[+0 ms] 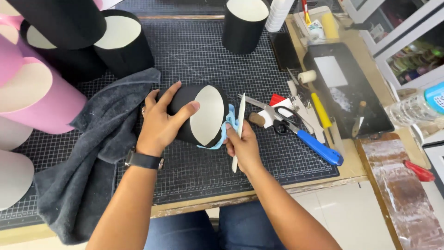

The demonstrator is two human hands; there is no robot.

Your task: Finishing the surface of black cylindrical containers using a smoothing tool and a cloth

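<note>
Head view: black cylinder (196,115) sideways, mouth rightward, left hand (159,125) gripping; right hand (243,146) pinching bone folder (238,132).

A wooden worktop (356,166) fills most of the view, its near edge worn and flecked with paint. A dark cutting mat (185,51) with a fine white grid covers the worktop from the left edge almost to the right. Below the near edge a pale tiled floor (342,208) shows at the right. Past the far right corner stands a white-framed cabinet (407,41) with glass fronts, with coloured things blurred behind them. The light is even and bright, with soft shadows.
</note>
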